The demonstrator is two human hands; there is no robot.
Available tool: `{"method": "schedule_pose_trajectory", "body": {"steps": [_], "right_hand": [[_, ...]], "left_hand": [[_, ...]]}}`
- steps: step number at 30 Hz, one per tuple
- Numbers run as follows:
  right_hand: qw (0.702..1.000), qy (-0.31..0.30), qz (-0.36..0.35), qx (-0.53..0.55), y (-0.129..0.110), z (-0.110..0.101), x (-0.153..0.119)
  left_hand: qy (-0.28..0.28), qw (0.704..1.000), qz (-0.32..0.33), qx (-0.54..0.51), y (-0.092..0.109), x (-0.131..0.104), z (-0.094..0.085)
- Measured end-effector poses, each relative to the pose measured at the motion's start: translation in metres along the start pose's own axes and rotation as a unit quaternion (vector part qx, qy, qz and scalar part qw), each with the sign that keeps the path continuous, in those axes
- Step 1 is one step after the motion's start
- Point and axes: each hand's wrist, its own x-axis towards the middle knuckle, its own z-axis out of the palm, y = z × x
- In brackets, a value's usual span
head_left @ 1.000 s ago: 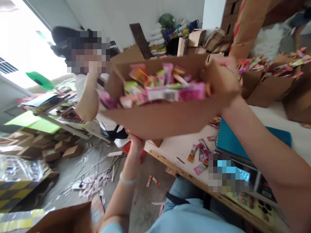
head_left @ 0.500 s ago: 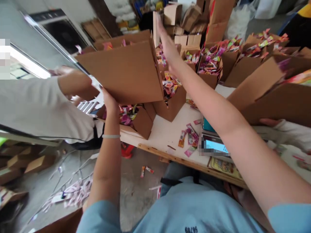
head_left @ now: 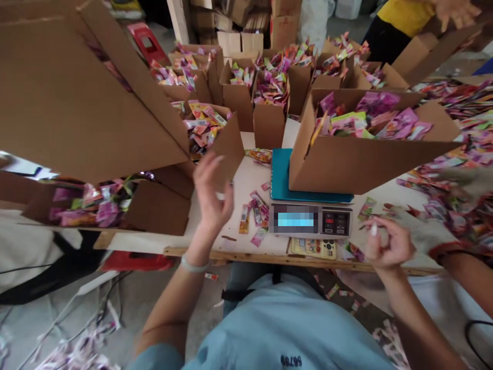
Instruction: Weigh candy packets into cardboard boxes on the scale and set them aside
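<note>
My left hand (head_left: 211, 195) is held above the table with fingers spread and nothing in it, close to an open carton (head_left: 229, 154) filled with small packets. A large cardboard box (head_left: 77, 97) rises at the upper left, apart from my hand; what supports it is unclear. My right hand (head_left: 389, 242) hovers right of the digital scale (head_left: 337, 223), its fingers curled into a pinch. Whatever they hold, if anything, is too small to name. On the scale's teal platform (head_left: 280, 177) stands an open carton (head_left: 362, 162) of pink, purple and green packets.
Several packet-filled cartons (head_left: 269, 123) line the back of the white table (head_left: 215, 244). Loose packets (head_left: 259, 210) lie left of the scale. A heap of packets (head_left: 462, 133) covers the right side. Another person's arm (head_left: 468, 277) reaches in there. A red stool (head_left: 148, 43) stands behind.
Both hands have come away from the large box at the left and lowered toward the table. My right hand moved right, past the scale. The view has swung right, showing the carton on the scale.
</note>
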Motion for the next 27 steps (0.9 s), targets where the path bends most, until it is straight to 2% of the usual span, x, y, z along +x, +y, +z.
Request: {"method": "schedule_pose_trajectory", "body": {"steps": [1, 2, 4, 6, 8, 10, 12, 14, 16, 19, 21, 23, 25, 27], "right_hand": [[0.999, -0.012, 0.022, -0.036, 0.018, -0.003, -0.012], [0.997, -0.017, 0.056, -0.059, 0.033, -0.006, -0.025], [0.988, -0.023, 0.126, -0.083, 0.06, -0.012, -0.048], [0.98, -0.033, 0.174, -0.094, 0.081, -0.016, -0.065], [0.973, -0.053, 0.202, -0.102, 0.099, -0.019, -0.075], [0.968, -0.077, 0.214, -0.106, 0.115, -0.02, -0.078], [0.968, -0.115, 0.195, -0.111, 0.132, -0.02, -0.075], [0.966, -0.177, 0.139, -0.129, 0.152, -0.016, -0.065], [0.951, -0.251, 0.09, -0.156, 0.171, -0.008, -0.05], [0.909, -0.361, 0.102, -0.18, 0.192, 0.007, -0.028], [0.872, -0.439, 0.121, -0.181, 0.198, 0.013, -0.02], [0.845, -0.488, 0.119, -0.187, 0.196, 0.015, -0.024], [0.84, -0.497, 0.104, -0.19, 0.187, 0.009, -0.038], [0.848, -0.487, 0.088, -0.188, 0.177, 0.0, -0.061]], "left_hand": [[-0.12, 0.992, -0.018, 0.02, -0.007, -0.01, 0.016], [-0.225, 0.972, -0.032, 0.053, -0.016, -0.021, 0.028], [-0.39, 0.909, -0.08, 0.122, -0.034, -0.044, 0.046], [-0.503, 0.837, -0.115, 0.18, -0.049, -0.064, 0.058], [-0.555, 0.796, -0.098, 0.22, -0.059, -0.076, 0.067], [-0.574, 0.78, -0.077, 0.24, -0.066, -0.078, 0.073], [-0.577, 0.776, -0.072, 0.244, -0.073, -0.073, 0.076], [-0.567, 0.789, -0.052, 0.232, -0.079, -0.069, 0.074], [-0.543, 0.81, -0.01, 0.22, -0.083, -0.07, 0.068], [-0.49, 0.832, 0.023, 0.26, -0.085, -0.078, 0.057], [-0.469, 0.834, 0.016, 0.289, -0.086, -0.083, 0.051], [-0.473, 0.834, 0.004, 0.284, -0.088, -0.088, 0.047], [-0.473, 0.844, -0.015, 0.254, -0.09, -0.091, 0.043], [-0.446, 0.869, -0.051, 0.208, -0.09, -0.086, 0.038]]}}
